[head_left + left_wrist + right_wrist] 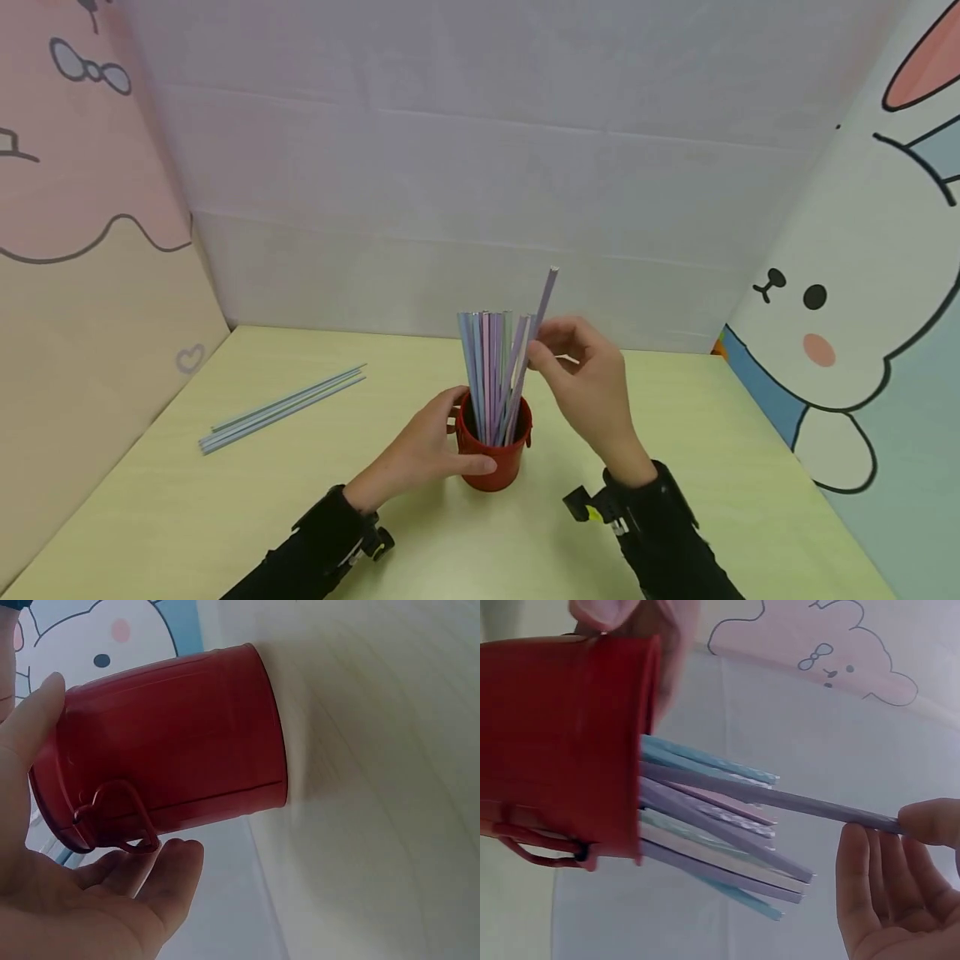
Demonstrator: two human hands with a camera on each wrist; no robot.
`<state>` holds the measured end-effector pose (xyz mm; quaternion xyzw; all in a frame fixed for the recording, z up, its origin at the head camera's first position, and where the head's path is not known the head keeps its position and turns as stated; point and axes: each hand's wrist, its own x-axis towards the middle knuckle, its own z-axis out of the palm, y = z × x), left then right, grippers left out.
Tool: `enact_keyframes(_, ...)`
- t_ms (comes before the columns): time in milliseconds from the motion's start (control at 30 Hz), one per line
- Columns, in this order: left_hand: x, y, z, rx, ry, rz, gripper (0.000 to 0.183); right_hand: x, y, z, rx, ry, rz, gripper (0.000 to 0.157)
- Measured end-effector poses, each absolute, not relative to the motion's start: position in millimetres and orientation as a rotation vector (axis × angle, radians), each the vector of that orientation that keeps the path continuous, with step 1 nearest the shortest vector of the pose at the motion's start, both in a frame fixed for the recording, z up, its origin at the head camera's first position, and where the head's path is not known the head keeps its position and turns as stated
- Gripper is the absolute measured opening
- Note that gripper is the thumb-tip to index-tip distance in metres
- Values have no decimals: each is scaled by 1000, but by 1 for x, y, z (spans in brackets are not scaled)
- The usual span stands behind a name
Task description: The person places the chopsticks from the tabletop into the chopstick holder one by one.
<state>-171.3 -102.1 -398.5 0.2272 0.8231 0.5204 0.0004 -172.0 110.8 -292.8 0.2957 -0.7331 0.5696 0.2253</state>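
A small red metal bucket (495, 479) with loop handles stands upright on the table, holding a bunch of thin straws (487, 367) in blue, pink, purple, green and white. My left hand (431, 450) grips the bucket from the left, thumb across its front and fingers round the far side; the left wrist view shows the thumb near the rim and fingertips by a side handle (127, 817). Above the bucket's right side, my right hand (588, 375) pinches a purple straw (802, 804) between thumb and fingers. That straw rises higher than the others, its lower end inside the bucket.
Several loose light-blue and green straws (281, 410) lie on the pale wooden table (360, 450) to the left. A white back wall (480, 183) rises behind the table, and side panels with cartoon drawings (817, 333) flank it.
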Motion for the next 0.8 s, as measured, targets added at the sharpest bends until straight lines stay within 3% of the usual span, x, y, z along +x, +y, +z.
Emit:
enact_keyframes(600, -182, -103, -415, 763, 2620, 1567, 88, -202, 105, -370, 646, -2259, 1500, 21)
enact_keyframes(800, -180, -102, -414, 766, 2605, 1592, 88, -207, 109, -380, 634, -2260, 1426, 26)
